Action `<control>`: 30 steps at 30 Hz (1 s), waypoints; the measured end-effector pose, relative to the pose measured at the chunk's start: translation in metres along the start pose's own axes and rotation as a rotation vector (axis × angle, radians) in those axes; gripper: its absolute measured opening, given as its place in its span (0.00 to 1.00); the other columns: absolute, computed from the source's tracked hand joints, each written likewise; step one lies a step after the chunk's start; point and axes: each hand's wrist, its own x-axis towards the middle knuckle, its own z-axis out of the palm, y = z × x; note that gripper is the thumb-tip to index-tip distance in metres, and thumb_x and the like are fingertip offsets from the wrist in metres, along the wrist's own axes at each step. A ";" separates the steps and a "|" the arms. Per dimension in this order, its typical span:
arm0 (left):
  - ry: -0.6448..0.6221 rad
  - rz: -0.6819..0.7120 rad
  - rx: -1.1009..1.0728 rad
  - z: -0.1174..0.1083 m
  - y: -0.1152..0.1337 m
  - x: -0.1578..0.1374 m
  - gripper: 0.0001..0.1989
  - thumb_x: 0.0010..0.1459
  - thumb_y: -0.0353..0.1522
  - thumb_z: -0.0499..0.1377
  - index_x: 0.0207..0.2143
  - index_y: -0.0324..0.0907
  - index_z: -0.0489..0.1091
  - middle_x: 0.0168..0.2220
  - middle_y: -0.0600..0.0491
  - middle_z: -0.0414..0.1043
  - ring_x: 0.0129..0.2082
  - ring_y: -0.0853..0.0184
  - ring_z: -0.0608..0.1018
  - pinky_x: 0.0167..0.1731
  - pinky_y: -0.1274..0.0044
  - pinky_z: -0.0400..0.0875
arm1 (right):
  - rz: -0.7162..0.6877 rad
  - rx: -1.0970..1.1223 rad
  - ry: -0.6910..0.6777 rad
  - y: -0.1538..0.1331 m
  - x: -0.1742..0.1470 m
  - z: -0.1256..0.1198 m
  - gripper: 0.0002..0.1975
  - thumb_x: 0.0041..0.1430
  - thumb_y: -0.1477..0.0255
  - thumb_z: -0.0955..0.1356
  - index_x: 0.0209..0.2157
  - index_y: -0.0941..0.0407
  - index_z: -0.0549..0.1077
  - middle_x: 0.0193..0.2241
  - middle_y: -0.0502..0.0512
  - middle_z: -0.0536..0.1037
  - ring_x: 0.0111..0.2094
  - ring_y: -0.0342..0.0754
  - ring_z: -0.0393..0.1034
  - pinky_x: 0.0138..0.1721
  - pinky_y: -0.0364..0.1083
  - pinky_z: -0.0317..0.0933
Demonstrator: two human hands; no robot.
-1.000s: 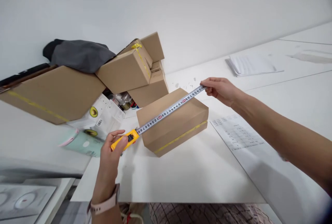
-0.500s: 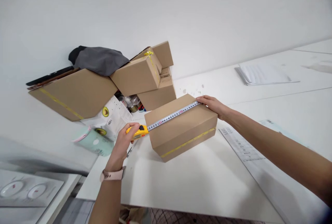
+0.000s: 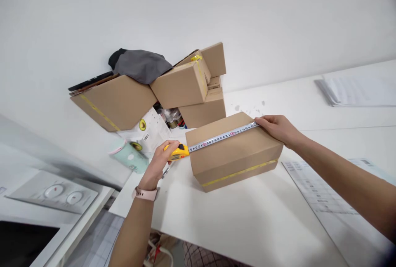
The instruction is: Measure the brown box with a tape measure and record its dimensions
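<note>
A closed cardboard box [image 3: 229, 153] with a strip of yellow tape along its side rests on the white table. My left hand [image 3: 157, 161], with a pink band on the wrist, is closed around a yellow tape measure [image 3: 178, 153] at the box's left edge. Its silver blade [image 3: 216, 138] stretches across the top face, numbers showing. At the right edge of that face, my right hand [image 3: 276, 128] pinches the blade's end with its fingers on the box. The very tip of the blade is hidden by those fingers.
Behind stand more cardboard boxes [image 3: 179, 87], with a grey cloth [image 3: 140, 65] on top. A mint-green container [image 3: 130, 157] and an avocado-printed white package [image 3: 151, 128] are at left. Printed sheets [image 3: 321, 192] lie right; a paper stack [image 3: 359, 89] sits farther back.
The view has turned left, so everything appears farther right and more of the white appliance shows. Both hands keep their hold on the tape measure, and the blade still lies across the box.
</note>
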 end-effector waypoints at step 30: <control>-0.032 -0.027 -0.042 -0.004 -0.003 0.010 0.26 0.53 0.54 0.61 0.36 0.40 0.75 0.29 0.51 0.73 0.26 0.67 0.70 0.21 0.78 0.53 | -0.023 -0.431 0.086 -0.004 0.005 -0.001 0.17 0.61 0.56 0.65 0.27 0.52 0.76 0.30 0.60 0.81 0.32 0.57 0.72 0.33 0.52 0.61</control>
